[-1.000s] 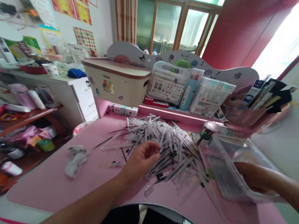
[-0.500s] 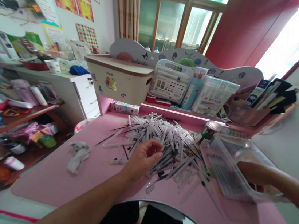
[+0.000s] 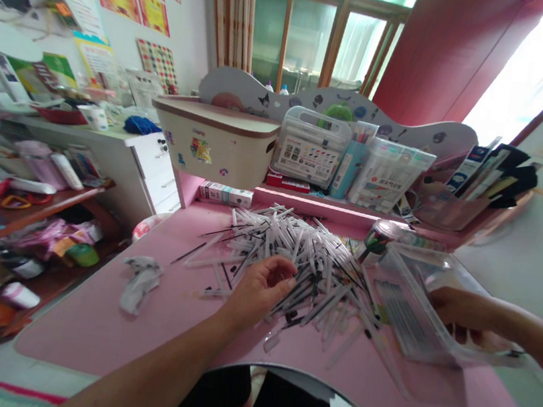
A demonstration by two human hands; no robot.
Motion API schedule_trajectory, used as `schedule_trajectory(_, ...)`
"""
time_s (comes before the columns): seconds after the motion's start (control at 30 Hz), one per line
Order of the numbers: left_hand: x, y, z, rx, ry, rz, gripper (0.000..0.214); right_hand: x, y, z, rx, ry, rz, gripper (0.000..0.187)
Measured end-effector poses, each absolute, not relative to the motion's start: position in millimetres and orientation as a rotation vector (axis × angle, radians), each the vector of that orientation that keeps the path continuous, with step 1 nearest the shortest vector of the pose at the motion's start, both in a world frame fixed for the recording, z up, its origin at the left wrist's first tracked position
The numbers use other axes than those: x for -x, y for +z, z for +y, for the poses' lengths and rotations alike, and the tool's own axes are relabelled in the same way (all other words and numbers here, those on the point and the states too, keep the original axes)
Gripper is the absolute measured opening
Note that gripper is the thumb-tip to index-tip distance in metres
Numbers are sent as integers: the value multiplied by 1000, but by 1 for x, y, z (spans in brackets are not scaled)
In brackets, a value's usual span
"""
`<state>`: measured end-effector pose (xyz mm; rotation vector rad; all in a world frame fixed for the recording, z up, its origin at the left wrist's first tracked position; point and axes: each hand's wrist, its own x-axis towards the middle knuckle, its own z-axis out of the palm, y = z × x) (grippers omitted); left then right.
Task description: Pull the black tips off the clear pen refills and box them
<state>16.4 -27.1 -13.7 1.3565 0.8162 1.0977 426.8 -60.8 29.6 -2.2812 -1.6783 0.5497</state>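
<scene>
A big heap of clear pens (image 3: pixel 304 261) with black tips lies in the middle of the pink desk (image 3: pixel 96 320). My left hand (image 3: pixel 260 289) rests at the near left edge of the heap, fingers curled over some pens. My right hand (image 3: pixel 457 311) grips the far side of a clear plastic box (image 3: pixel 418 303) at the right, tilted toward the heap, with pens lined up inside it.
A crumpled grey wrapper (image 3: pixel 139 279) lies left of the heap. A patterned can (image 3: pixel 377 239) stands behind the box. The raised shelf holds a cream bin (image 3: pixel 214 142), marker cases (image 3: pixel 311 147) and a pink holder (image 3: pixel 456 204). A cluttered shelf (image 3: pixel 25 211) stands at left.
Both hands have stayed almost where they were. My left fingers shifted slightly on the pens, and the camera view moved a little.
</scene>
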Motion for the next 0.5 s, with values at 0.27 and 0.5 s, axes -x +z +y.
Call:
schedule_trajectory(0.27,-16,-15,-27,-1359,1058,773,17,-407,127,-70,2009,1026,-1650,18)
schedule_trajectory(0.5,-15,-13,-27,-1336,1009,731,22,-330,143,-81,1681,1194,-1671,41)
